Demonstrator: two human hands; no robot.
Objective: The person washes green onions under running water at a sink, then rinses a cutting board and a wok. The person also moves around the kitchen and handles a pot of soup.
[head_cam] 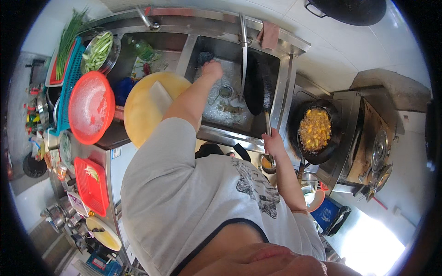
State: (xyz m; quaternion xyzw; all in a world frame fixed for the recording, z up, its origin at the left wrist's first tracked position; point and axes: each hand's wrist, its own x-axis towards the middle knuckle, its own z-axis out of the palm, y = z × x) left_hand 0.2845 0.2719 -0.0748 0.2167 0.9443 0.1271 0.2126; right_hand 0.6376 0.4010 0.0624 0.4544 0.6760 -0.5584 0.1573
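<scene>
My right hand (274,142) is closed round the handle (268,122) of a black wok (255,86), which is tilted on its side in the right sink basin (238,129). Water streams from the curved faucet (244,38) alongside the wok's inner face. Over the same basin, my left hand (212,69) reaches toward a dark scouring pad (205,57) near the far left corner. Its fingers look curled, and whether they grip the pad is hidden. Wet scraps and suds lie around the drain (226,91).
Right of the sink, a second wok (319,157) holds yellow pieces bubbling in oil (315,129) on the stove. A round cutting board (141,103) with a cleaver (160,96) lies left. Beyond it are a red basin (76,114), a bowl of cut green vegetables (98,51) and a red basket (84,193).
</scene>
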